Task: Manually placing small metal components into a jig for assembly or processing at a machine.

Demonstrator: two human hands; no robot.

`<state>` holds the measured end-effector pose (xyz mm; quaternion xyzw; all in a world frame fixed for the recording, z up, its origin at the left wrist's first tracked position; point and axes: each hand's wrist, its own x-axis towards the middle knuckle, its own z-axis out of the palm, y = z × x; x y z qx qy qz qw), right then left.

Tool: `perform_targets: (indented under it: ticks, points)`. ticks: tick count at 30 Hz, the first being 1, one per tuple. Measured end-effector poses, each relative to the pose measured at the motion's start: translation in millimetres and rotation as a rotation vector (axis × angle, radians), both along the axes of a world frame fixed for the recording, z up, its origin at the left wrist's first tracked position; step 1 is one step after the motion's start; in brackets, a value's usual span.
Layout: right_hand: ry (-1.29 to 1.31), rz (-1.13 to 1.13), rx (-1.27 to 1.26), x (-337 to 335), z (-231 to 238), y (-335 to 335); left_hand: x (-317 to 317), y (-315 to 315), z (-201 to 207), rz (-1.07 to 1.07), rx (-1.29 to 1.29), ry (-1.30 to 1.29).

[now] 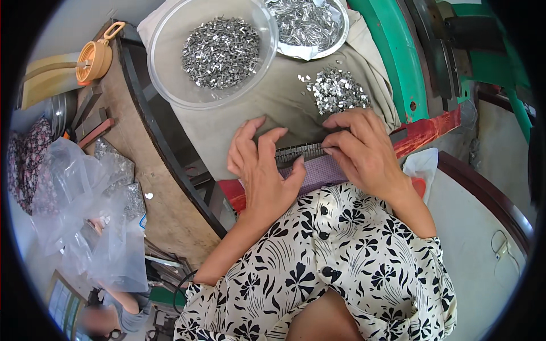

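Note:
A dark bar with a row of small metal pieces (299, 152) lies across the cloth in front of me. My left hand (263, 165) is at its left part, fingers apart and curved, the thumb touching the bar's near side. At the bar's right end my right hand (367, 152) has thumb and forefinger pinched together; whatever is between the tips is too small to make out. Just beyond that hand is a loose pile of small silvery metal pieces (336, 91). A purple woven cloth (321, 173) lies along the near side of the bar.
Beyond my hands stand a clear plastic bowl (161, 85) of small metal pieces and a white-lined round dish (341, 40) of thin metal parts. A green machine frame (398, 57) rises at right. Clear plastic bags (74, 193) and an orange round container (94, 61) are at left; another person (122, 310) shows lower left.

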<state>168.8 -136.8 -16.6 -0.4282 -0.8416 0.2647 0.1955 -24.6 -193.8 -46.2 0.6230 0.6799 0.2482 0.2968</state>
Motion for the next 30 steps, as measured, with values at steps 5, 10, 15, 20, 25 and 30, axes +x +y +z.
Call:
perform_targets:
  ticks: [5,10,15,20,25,30]
  points:
    - [0.030,-0.012,0.035,0,-3,-2,3,2,1,-0.007,-0.028,0.026]
    - [0.066,-0.009,0.035,-1,-8,-6,5,2,2,0.001,-0.040,0.038]
    - [0.079,-0.028,0.044,-2,-10,-7,5,2,0,0.010,-0.037,0.033]
    - [0.087,-0.029,0.036,-3,-9,-7,3,2,0,0.004,-0.027,0.023]
    - [0.092,-0.019,0.040,-7,-10,-7,4,2,0,0.014,-0.026,0.038]
    - [0.039,0.029,0.064,-14,-13,-8,-8,-6,-1,0.035,0.052,-0.064]
